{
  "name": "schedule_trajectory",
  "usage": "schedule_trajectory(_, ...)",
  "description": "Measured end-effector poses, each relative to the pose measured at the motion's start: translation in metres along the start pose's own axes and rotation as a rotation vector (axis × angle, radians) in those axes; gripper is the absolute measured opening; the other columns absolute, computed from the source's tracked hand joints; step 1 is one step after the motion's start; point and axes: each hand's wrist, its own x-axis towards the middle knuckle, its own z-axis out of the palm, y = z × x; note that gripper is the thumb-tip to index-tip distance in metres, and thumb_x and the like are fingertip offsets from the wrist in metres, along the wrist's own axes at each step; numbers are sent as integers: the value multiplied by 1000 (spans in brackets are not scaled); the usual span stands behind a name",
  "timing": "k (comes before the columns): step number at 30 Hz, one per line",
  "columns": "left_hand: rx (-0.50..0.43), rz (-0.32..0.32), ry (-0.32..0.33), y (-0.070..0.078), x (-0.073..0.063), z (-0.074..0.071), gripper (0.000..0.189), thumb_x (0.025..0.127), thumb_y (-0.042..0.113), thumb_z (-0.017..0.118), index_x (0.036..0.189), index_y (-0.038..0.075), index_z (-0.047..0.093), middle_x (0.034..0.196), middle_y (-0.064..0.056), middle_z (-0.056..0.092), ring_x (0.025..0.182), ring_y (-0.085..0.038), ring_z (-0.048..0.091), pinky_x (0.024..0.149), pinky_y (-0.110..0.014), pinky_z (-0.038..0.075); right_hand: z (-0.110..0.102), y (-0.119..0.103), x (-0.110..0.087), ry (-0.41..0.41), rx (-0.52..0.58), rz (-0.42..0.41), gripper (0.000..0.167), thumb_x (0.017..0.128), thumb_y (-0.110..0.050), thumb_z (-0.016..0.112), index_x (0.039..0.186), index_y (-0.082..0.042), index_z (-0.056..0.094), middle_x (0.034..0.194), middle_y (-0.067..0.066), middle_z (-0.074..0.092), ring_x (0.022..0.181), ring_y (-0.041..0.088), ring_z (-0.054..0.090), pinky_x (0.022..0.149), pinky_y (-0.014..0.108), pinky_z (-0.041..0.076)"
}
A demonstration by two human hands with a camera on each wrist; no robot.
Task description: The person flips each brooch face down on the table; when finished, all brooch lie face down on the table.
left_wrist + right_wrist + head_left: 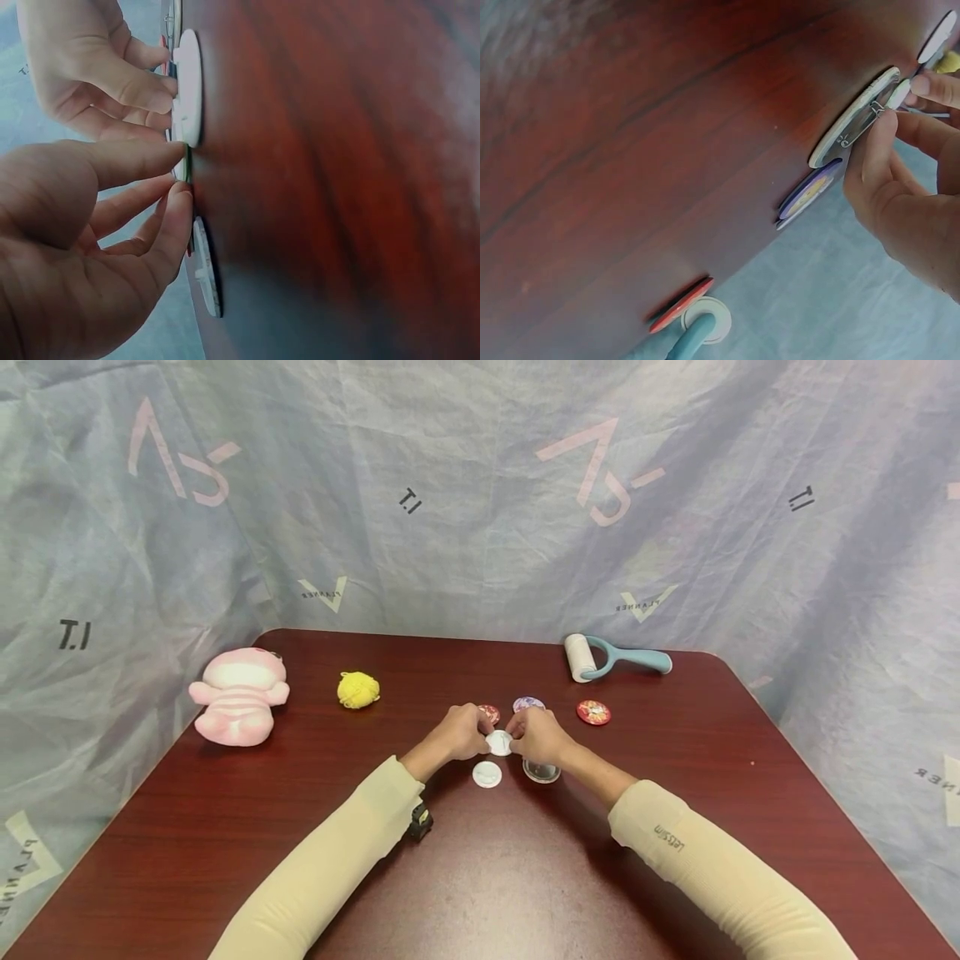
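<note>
A small white-backed button badge (499,742) is held between both hands, just above the table. My left hand (463,733) pinches its left edge between thumb and forefinger; in the left wrist view a green rim shows there. My right hand (542,737) holds the opposite edge with its fingertips. Nearer to me lies another white-backed badge (487,774). Beside the right hand is a larger badge (855,120), its metal back and safety pin facing up. A red badge (489,714) and a purple badge (528,703) lie behind the hands, partly covered.
Another red badge (594,712) lies to the right on the dark wooden table (480,877). Behind it is a lint roller (626,658) with a blue handle. On the left are a yellow yarn ball (358,690) and a pink plush toy (240,697). A grey printed cloth (480,527) hangs behind.
</note>
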Motion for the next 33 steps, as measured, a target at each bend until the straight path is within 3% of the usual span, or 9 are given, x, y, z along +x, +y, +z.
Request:
schedule_trajectory(5, 14, 5, 9, 2, 0, 0, 16, 73, 5, 80, 88, 7, 76, 82, -1, 71, 88, -22, 62, 79, -33, 51, -3, 1, 1, -1, -29, -14, 12, 79, -2, 75, 90, 1, 73, 80, 7, 73, 76, 17, 68, 77, 37, 52)
schedule_trajectory(15, 1, 31, -11, 4, -3, -6, 20, 75, 10, 81, 94, 7, 76, 89, -3, 72, 88, -19, 62, 81, -33, 51, -8, 0, 5, 27, 39, 68, 16, 79, -4, 75, 94, 0, 73, 85, 9, 73, 80, 20, 67, 68, 32, 54)
schedule_trajectory(21, -70, 46, 5, 2, -4, -19, 31, 77, 9, 82, 107, 6, 75, 103, -6, 74, 100, -23, 67, 87, -33, 52, -6, -10, 15, 18, 59, 44, 21, 79, -6, 74, 100, -1, 73, 89, 9, 74, 77, 17, 65, 65, 28, 53)
schedule_trajectory(27, -122, -7, 21, -6, 0, -28, 30, 80, 12, 81, 109, 7, 74, 105, -8, 73, 91, -22, 60, 79, -34, 49, -4, -17, 24, 34, 39, 30, 20, 80, -7, 73, 99, -1, 74, 83, 6, 73, 72, 16, 64, 60, 27, 50)
schedule_trajectory(33, -130, -60, 42, -13, 3, -30, 32, 82, 13, 78, 112, 5, 72, 110, -9, 71, 94, -23, 59, 83, -37, 48, -3, -18, 32, 19, 56, 77, 24, 82, -7, 74, 105, 0, 72, 93, 11, 74, 82, 21, 67, 67, 34, 53)
